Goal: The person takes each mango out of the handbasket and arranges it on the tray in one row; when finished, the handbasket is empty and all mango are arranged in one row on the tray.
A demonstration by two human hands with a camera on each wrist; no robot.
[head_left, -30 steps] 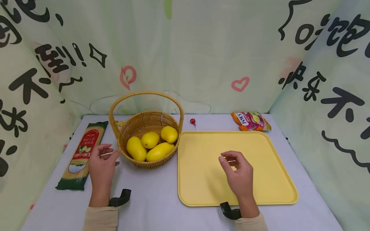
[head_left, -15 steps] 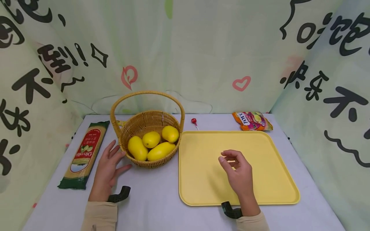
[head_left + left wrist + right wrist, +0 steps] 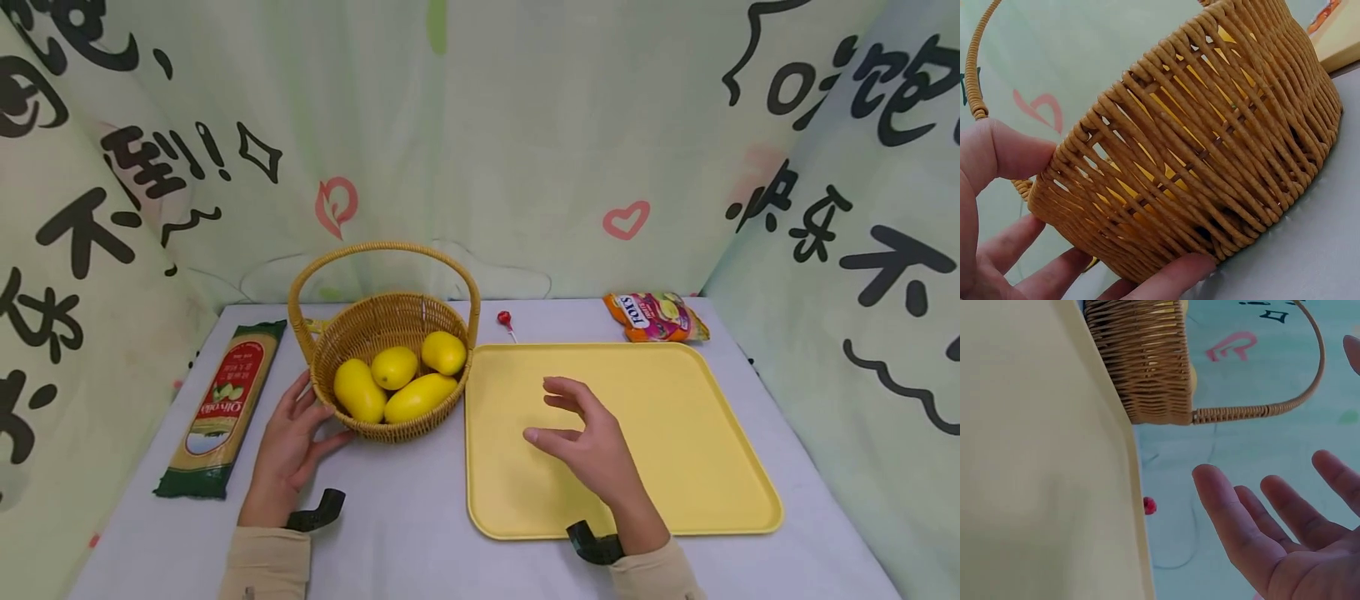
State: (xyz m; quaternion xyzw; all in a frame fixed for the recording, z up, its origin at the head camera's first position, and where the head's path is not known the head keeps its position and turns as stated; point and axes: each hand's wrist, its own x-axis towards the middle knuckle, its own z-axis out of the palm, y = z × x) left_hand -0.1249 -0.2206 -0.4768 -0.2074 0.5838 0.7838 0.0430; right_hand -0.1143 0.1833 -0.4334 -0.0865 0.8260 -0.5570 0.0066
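A round wicker basket (image 3: 405, 312) with a tall arched handle stands left of centre. Several yellow fruits, among them a lemon-like one (image 3: 394, 367) and a longer one (image 3: 420, 398), lie inside it. My left hand (image 3: 288, 442) is at the basket's near left side, its fingers spread along the woven wall. The left wrist view has fingertips (image 3: 1029, 153) touching the rim and wall; some fingers are partly hidden behind it. Over the left part of a yellow tray (image 3: 697, 467) hovers my right hand (image 3: 592, 450), thumb and fingers apart, holding nothing.
Left of the basket lies a green-ended Olivoila packet (image 3: 221, 412). A red lollipop (image 3: 506, 321) is behind the tray, and a colourful snack bag (image 3: 657, 317) sits at the back right. Something yellow (image 3: 317, 325) peeks out behind the basket. A printed curtain (image 3: 525, 150) encloses the table.
My left hand has opened its fingers and moved right against the basket. The right hand has shifted slightly left, thumb and fingers spreading wider. The basket stays in place.
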